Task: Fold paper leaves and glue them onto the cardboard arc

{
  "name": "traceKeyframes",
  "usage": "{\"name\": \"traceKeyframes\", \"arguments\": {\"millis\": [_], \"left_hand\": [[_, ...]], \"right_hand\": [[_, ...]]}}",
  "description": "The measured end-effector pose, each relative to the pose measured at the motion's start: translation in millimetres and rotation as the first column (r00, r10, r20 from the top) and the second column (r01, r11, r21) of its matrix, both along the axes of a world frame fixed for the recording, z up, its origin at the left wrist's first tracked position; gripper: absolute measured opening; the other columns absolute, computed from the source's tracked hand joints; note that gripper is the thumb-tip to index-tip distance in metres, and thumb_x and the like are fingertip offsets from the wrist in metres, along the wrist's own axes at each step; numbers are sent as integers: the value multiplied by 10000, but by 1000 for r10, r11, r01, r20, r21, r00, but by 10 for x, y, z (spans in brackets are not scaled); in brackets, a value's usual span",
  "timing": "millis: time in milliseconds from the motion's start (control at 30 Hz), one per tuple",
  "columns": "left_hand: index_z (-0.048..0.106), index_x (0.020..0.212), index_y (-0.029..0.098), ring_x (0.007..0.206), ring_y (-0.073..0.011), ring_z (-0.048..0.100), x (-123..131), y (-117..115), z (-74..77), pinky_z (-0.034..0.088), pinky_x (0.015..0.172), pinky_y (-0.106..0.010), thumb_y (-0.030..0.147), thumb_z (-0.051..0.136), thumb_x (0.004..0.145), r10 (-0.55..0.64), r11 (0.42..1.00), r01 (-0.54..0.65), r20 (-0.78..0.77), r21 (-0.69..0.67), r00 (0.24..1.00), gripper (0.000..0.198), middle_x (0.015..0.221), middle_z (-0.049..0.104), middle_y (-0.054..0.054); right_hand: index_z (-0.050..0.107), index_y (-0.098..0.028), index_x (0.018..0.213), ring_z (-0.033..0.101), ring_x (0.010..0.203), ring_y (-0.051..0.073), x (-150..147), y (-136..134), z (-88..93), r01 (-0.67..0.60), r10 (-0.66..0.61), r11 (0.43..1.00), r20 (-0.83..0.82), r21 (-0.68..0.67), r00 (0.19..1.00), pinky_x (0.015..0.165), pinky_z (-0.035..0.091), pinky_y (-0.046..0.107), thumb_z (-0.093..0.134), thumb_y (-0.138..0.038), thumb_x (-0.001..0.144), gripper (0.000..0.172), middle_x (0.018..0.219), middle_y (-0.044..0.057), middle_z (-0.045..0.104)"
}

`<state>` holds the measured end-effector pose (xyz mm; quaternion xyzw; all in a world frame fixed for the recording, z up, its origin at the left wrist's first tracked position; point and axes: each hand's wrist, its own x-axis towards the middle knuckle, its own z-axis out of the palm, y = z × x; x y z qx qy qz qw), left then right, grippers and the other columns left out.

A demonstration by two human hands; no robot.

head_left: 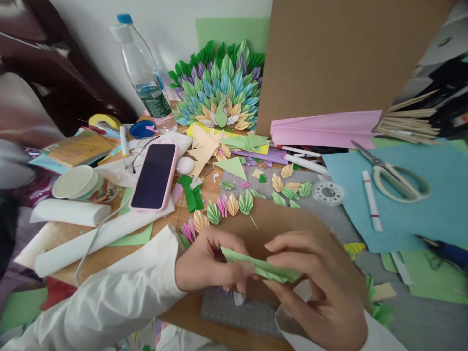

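Note:
Between my two hands is a strip of light green paper [281,271], pleated like a small fan. My left hand [210,261] pinches its left end between thumb and fingers. At the other end, my right hand [321,282] has its fingers above the strip and its thumb below, closed on it. Under both hands lies a rounded piece of brown cardboard [303,222]. Along its upper left edge runs a row of pleated paper leaves in pink, peach and green, among them a green leaf [245,202]. My hands hide part of the cardboard.
Behind stands a peacock of paper leaves [221,90] beside a tall brown board [340,58]. Scissors [400,183], a marker [372,201] and blue paper [347,214] lie right. A phone [154,178], water bottle [146,78] and paper cup [86,184] are left.

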<state>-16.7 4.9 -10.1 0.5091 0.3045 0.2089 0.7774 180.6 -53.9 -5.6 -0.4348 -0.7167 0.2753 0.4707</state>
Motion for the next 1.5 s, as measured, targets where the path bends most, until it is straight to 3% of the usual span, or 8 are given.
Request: {"name": "traceKeyframes", "arguments": {"millis": [100, 367, 600, 767, 933, 1200, 1367, 1500], "left_hand": [[729, 722, 66, 384, -54, 471, 10, -7, -16, 373, 384, -149, 438, 685, 811, -22, 999, 23, 15, -33, 1000, 385, 515, 620, -51], [755, 775, 64, 443, -74, 531, 39, -42, 5, 453, 443, -176, 392, 620, 880, -47, 995, 41, 62, 90, 997, 370, 600, 654, -84], [751, 763, 63, 456, -82, 545, 51, -41, 14, 463, 461, -182, 440, 602, 880, -127, 985, 122, 29, 122, 991, 423, 602, 658, -94], [750, 785, 48, 442, -87, 531, 52, -49, -18, 447, 445, -187, 436, 569, 902, -150, 980, 145, 25, 138, 988, 443, 577, 642, -93], [754, 813, 28, 442, -94, 523, 43, -57, -58, 432, 436, -197, 492, 539, 905, -177, 976, 166, 68, 144, 982, 519, 590, 643, -114], [762, 896, 51, 458, -66, 522, 38, -46, -40, 446, 471, -163, 477, 595, 881, -210, 972, 219, 108, -86, 972, 458, 596, 638, -85], [765, 900, 62, 461, -57, 525, 36, -62, -75, 460, 478, -149, 453, 635, 860, -214, 968, 224, 95, -109, 972, 414, 611, 645, -78], [754, 893, 55, 451, -62, 522, 43, -83, -94, 455, 461, -154, 454, 578, 898, -218, 973, 224, 94, -63, 971, 435, 621, 650, -89]], "right_hand": [[633, -246, 929, 628, 741, 187, 8, 48, 40, -17, 15, 998, 48, 53, 999, 642, 505, 310, 656, -71, 782, 230, 811, 34, 688], [586, -224, 833, 562, 594, 150, 4, 21, 1, -38, 26, 992, -94, -124, 995, 536, 445, 279, 579, -129, 849, 97, 681, 8, 596], [611, -214, 935, 652, 658, 152, -45, -18, -6, -228, 85, 861, -314, -454, 946, 570, 527, 224, 548, -233, 916, 68, 745, 22, 660], [644, -218, 910, 644, 636, 141, -46, -17, -24, -229, 119, 915, -320, -333, 940, 557, 515, 233, 541, -131, 908, 136, 727, 19, 662], [642, -256, 1060, 641, 646, 166, 5, 6, -56, -197, 189, 973, -71, -124, 979, 564, 528, 284, 532, -67, 870, 290, 759, 37, 691], [627, -242, 1145, 638, 640, 152, 74, 17, -108, -130, 115, 987, 158, 92, 981, 584, 543, 247, 540, -41, 865, 356, 765, 44, 694], [608, -205, 1138, 612, 651, 148, 103, 31, -101, -163, 130, 976, 212, 147, 969, 573, 523, 248, 505, -41, 899, 308, 787, 55, 693], [619, -164, 1111, 600, 707, 136, 114, 45, -90, -194, 186, 978, 98, 77, 978, 627, 513, 241, 513, 15, 872, 317, 823, 62, 680]]}}
